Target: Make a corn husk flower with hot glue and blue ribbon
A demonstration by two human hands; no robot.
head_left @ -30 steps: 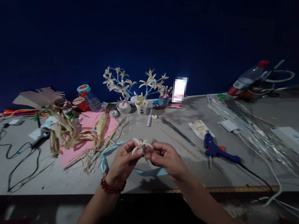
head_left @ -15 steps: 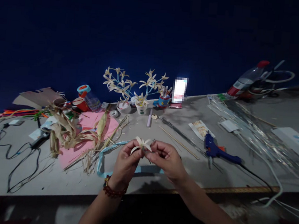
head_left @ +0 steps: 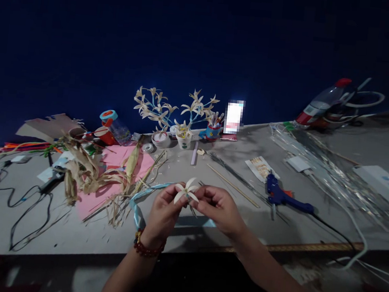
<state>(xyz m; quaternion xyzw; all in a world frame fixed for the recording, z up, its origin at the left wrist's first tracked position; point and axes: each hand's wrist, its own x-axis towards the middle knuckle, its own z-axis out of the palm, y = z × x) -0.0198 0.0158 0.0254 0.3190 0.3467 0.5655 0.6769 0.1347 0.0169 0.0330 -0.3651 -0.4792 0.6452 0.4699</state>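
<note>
Cream flower with narrow, husk-like petals (head_left: 191, 183), held up between both hands above the near part of the grey tabletop (head_left: 179, 167)

Left hand (head_left: 163, 211): thumb and fingers pinched around its base; right hand (head_left: 219, 210): thumb and fingertips closed just beside it, on what exactly I could not tell

Petals looked thin and brittle to me; too hard a pinch might have creased one

Shiny pale-blue ribbon (head_left: 137, 213) looped loosely by the left wrist; snagging on the reddish-brown bead bracelet (head_left: 149, 250) could have tugged the flower loose
</note>
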